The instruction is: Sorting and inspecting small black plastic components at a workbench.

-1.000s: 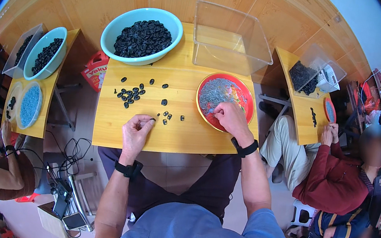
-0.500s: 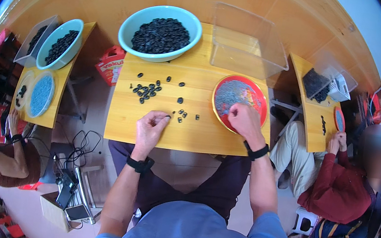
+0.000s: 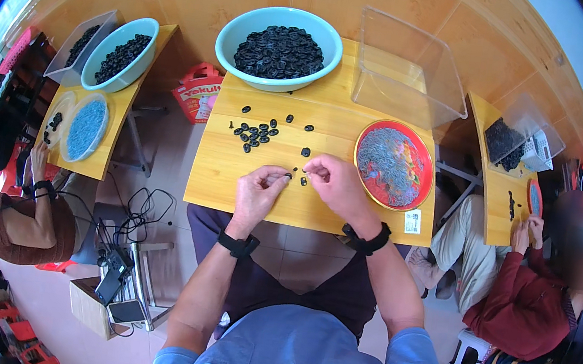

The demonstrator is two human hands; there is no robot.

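At the centre of the frame the person's left hand (image 3: 259, 191) and right hand (image 3: 334, 181) meet over the near part of a small wooden table (image 3: 233, 182). The left hand is curled, its fingertips pinched on a small black piece (image 3: 288, 176). The right hand is curled too, fingertips closed toward the same spot, but whether it grips anything of its own cannot be told. Another small black piece (image 3: 303, 180) lies on the table just between the two hands.

A little above the hands, a loose cluster of black pieces (image 3: 255, 134) is scattered on the table. Beyond it, at the upper centre, stands a light blue bowl (image 3: 230, 32) heaped with the same black pieces. To its right sits a clear plastic box (image 3: 407, 72). A red round tray (image 3: 366, 137) holding fine grey-blue bits lies right of the right hand, near it but apart.

At the left of the frame a neighbouring table (image 3: 101, 159) carries another blue bowl (image 3: 93, 74) of black pieces. At the right a person in a dark red sleeve (image 3: 510, 296) works at a third table (image 3: 492, 207).
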